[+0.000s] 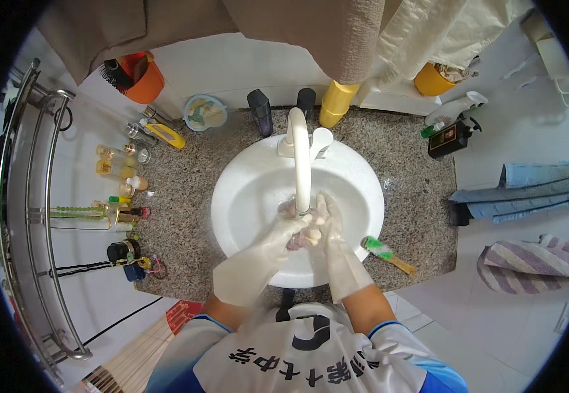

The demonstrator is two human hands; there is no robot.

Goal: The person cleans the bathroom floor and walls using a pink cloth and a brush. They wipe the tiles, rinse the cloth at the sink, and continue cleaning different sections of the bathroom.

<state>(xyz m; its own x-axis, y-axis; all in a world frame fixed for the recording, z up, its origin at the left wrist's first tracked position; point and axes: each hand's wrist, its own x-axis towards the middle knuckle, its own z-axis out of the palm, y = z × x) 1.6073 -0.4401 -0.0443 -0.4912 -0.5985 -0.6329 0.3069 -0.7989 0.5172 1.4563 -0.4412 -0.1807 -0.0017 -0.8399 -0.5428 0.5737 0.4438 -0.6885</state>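
Both my hands wear long pale rubber gloves and are low in a white oval washbasin (245,196), under the tip of a white curved faucet (302,167). My left hand (296,228) and my right hand (326,216) are on either side of a wet, purplish cloth-like item (296,241), with fingers curled over it; part of it shows behind the faucet's tip. The fingers overlap near the spout, so each hand's exact hold is partly hidden. A wooden-handled brush (390,255) with green and white bristles lies at the basin's right rim, its handle on the granite counter.
Bottles and jars line the left edge of the granite counter (176,196). Behind the basin stand a dark bottle (260,112) and a yellow container (337,104). A black pump bottle (449,139) is at the right. Towels (525,191) hang on the right; a metal rack (51,196) is at left.
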